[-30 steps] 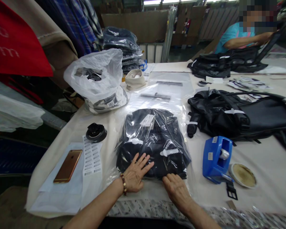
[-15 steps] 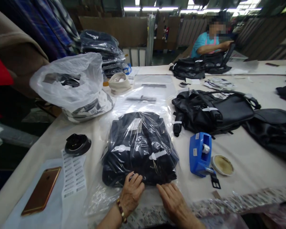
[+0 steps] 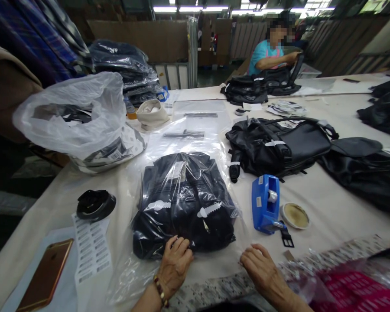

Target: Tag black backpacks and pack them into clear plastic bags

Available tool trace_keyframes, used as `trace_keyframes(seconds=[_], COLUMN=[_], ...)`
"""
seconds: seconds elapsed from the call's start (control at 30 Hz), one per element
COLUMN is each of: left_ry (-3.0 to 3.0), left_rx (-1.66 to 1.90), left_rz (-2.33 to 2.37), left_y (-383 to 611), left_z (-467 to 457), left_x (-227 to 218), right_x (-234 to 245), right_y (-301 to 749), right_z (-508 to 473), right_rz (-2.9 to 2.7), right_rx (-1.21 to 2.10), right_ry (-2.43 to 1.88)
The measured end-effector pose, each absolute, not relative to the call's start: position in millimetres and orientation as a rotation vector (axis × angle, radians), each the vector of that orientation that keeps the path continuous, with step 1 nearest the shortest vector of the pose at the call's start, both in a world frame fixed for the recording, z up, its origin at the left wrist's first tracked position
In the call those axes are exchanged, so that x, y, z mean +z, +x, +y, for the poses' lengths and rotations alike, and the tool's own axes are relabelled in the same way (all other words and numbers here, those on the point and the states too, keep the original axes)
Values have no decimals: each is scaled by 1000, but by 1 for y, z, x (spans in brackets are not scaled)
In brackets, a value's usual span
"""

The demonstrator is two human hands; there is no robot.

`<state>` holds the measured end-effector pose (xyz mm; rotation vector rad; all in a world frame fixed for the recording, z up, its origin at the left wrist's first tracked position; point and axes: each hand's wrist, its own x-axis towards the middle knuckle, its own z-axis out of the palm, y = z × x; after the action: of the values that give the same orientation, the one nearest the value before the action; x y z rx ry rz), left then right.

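Observation:
A black backpack (image 3: 185, 190) lies inside a clear plastic bag (image 3: 123, 268) on the table in front of me. White paper strips sit on its two straps, and a white tag shows near its top. My left hand (image 3: 177, 262) is at the bag's near edge, fingers curled on the plastic just below the backpack. Right of the backpack's lower corner, my right hand (image 3: 260, 268) has its fingers bent together at the plastic's near right edge. Its fingertips are partly hidden.
A blue tape dispenser (image 3: 265, 203), a round tin (image 3: 295, 215) and a black buckle (image 3: 287, 238) lie to the right. Beyond are more black backpacks (image 3: 279, 143). On the left are a phone (image 3: 47, 275), barcode labels (image 3: 92, 247) and a plastic sack (image 3: 84, 125). A co-worker (image 3: 266, 56) handles a bag behind.
My right hand has moved right, away from the backpack's lower edge. My left hand stays at the near edge. The whole view has shifted slightly.

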<state>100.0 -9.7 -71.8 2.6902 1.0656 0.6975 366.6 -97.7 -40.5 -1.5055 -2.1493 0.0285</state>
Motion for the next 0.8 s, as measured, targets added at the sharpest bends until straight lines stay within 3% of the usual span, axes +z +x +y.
trace_keyframes(seconds=[0.57, 0.8], left_ry=[2697, 3064], left_rx=[660, 580], left_rz=[1121, 552], left_y=[112, 118], left_z=[4, 18], left_x=[-55, -46], right_x=[-65, -64], right_y=[376, 376], right_z=[-75, -72], right_rz=[-2033, -2022], right_rx=[-108, -43], right_ry=[-1779, -1863])
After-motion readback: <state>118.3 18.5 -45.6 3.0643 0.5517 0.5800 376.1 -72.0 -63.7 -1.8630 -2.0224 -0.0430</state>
